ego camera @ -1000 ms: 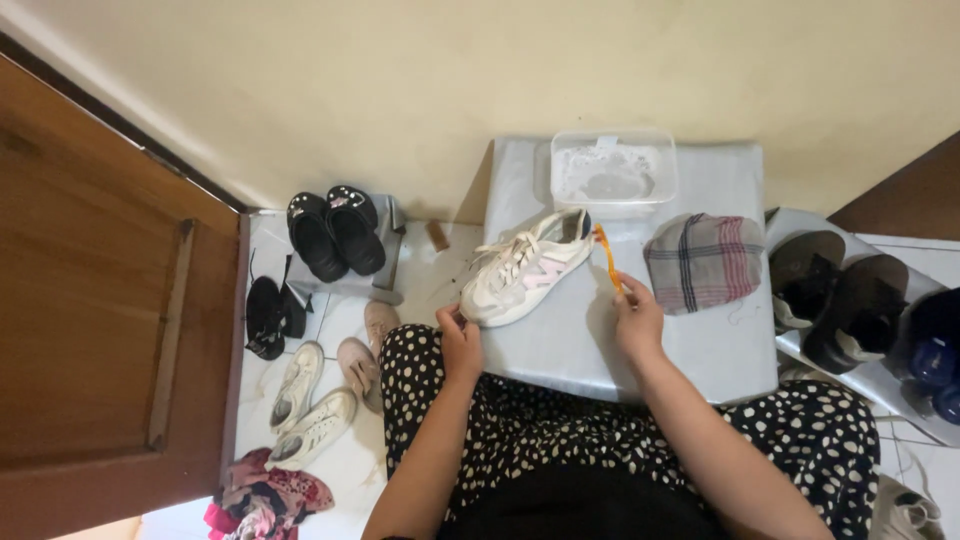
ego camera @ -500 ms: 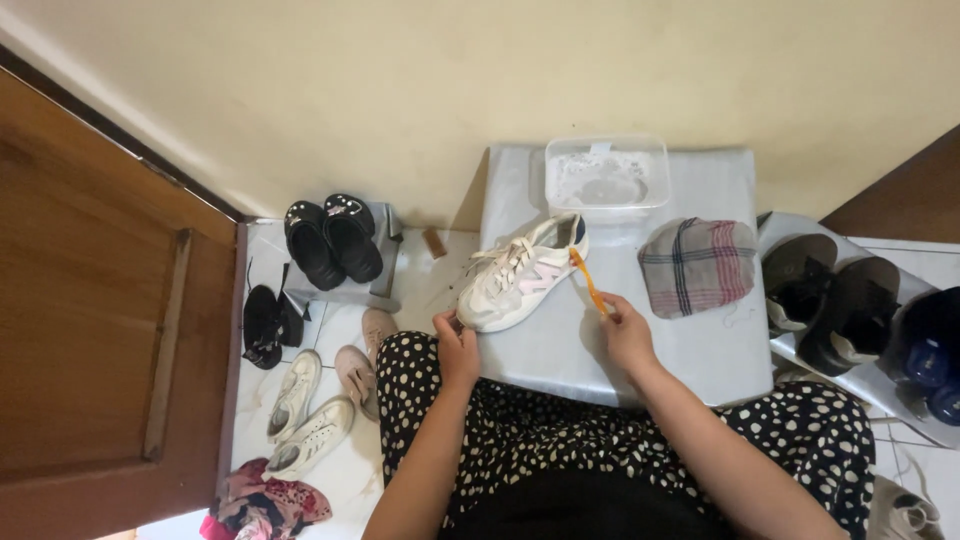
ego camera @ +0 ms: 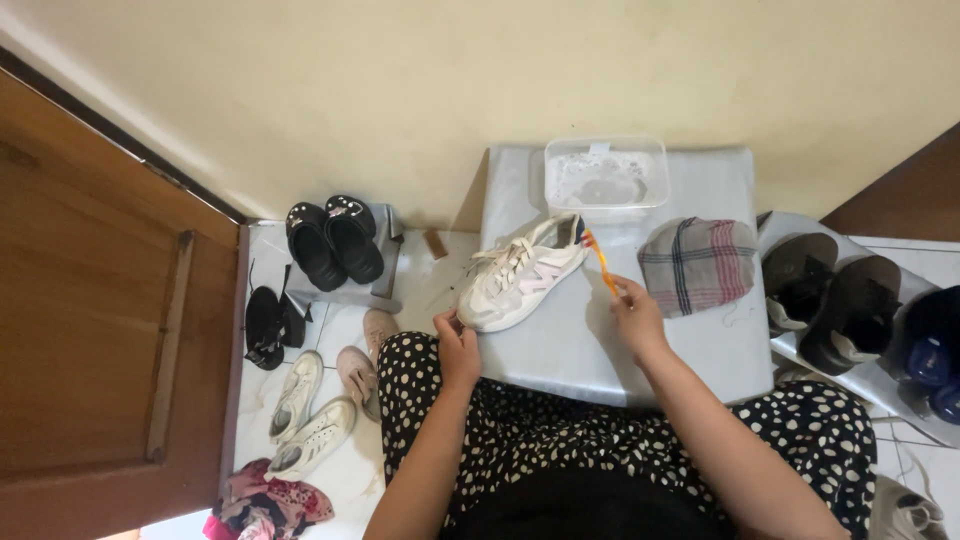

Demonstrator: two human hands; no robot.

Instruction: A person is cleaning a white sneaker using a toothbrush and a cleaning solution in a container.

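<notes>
A person in a black dress with white dots sits at a low grey bench (ego camera: 600,345) set against a cream wall. On the bench lies a white sneaker (ego camera: 522,272) with pale pink side marks, resting on its sole at a slant, toe toward the person's left and heel toward the wall.

The right hand (ego camera: 636,318) is closed around the handle of an orange toothbrush (ego camera: 601,262), pinching it near the lower end. The brush slants up and away from the hand, and its head meets the heel of the sneaker. The left hand (ego camera: 456,345) rests at the front edge of the bench just beside the toe of the sneaker, fingers curled in loosely; whether it grips the toe or a lace cannot be told from this view.

Behind the sneaker, near the wall, stands a clear plastic tub (ego camera: 606,177) with some cloudy liquid in it. To the right of the toothbrush lies a folded checked cloth (ego camera: 697,264) in grey, pink and dark lines, apart from the hand.

On the floor to the left stand black chunky sandals (ego camera: 333,240) on a small grey step, a pair of black flat shoes (ego camera: 266,325), two beige slip-ons (ego camera: 365,355) and a pair of white sneakers (ego camera: 305,418). A brown wooden door (ego camera: 95,350) fills the left side. To the right, a low shelf (ego camera: 880,385) holds dark sandals (ego camera: 830,300).
</notes>
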